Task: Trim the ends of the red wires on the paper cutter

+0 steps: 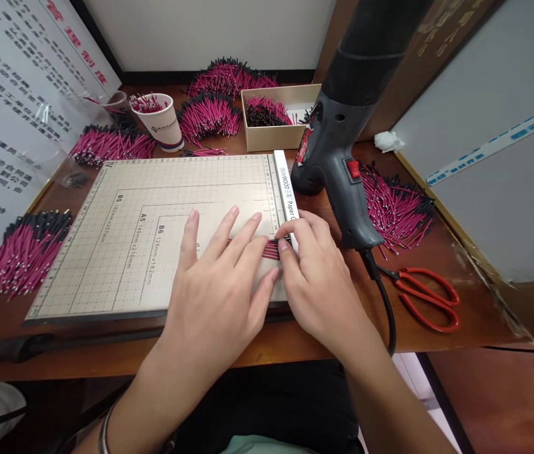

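My left hand (217, 277) lies flat with fingers spread on a beige paper-cutter board (120, 239), its fingertips resting on a small row of pink wires (271, 249). My right hand (316, 271) sits beside it, fingers curled, pinching the right end of that same row against the board's white ruler rail (285, 183). The wires lie side by side near the rail, mostly hidden under my fingers.
A dark grey heat gun (342, 145) stands just right of the rail, cord trailing off the desk. Red scissors (430, 296) lie at the right. Heaps of pink wires (28, 249) ring the board; a paper cup (162, 120) and a cardboard box (276, 116) hold more.
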`<act>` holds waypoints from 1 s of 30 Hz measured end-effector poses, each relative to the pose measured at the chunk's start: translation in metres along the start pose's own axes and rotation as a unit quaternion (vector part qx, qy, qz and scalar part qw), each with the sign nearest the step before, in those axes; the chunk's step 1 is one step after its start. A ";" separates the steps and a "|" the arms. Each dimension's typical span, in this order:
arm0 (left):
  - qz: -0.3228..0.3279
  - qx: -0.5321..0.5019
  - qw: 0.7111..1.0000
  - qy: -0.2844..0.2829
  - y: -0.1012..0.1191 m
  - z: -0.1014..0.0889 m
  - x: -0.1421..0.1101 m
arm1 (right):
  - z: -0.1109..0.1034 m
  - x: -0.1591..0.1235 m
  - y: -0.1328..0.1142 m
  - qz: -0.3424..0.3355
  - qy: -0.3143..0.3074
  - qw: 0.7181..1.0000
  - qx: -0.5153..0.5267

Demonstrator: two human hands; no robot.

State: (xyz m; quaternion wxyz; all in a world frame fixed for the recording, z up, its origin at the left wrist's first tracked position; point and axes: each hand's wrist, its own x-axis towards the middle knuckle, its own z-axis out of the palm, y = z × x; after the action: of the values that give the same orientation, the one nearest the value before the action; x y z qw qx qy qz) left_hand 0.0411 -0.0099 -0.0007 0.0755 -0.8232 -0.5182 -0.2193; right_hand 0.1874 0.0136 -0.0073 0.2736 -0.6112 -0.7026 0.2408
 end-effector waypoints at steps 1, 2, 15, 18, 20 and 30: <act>0.007 0.001 1.000 -0.005 0.002 -0.001 -0.004 | 0.000 0.000 0.000 0.000 0.001 1.000 0.009; 0.015 0.002 1.000 -0.012 0.003 -0.001 -0.007 | 0.000 0.000 0.000 0.000 0.005 1.000 0.018; 0.055 -0.003 0.998 -0.021 0.003 0.005 -0.013 | 0.010 0.000 0.004 -0.011 0.113 0.993 0.040; 0.063 0.007 0.998 -0.030 0.009 0.006 -0.012 | 0.012 0.000 0.005 -0.010 0.114 0.993 0.042; 0.074 0.009 0.997 -0.037 0.014 0.009 -0.010 | 0.012 0.000 0.007 -0.023 0.107 0.993 0.051; 0.031 -0.055 0.998 -0.019 0.008 -0.001 -0.011 | -0.009 -0.024 -0.016 -0.170 0.123 0.977 -0.033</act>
State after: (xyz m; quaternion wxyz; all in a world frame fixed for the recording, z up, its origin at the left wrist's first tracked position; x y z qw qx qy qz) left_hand 0.0441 -0.0231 -0.0040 0.0267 -0.8455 -0.4812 -0.2297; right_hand 0.1844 -0.0122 0.0076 0.3747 -0.5162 -0.7649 0.0898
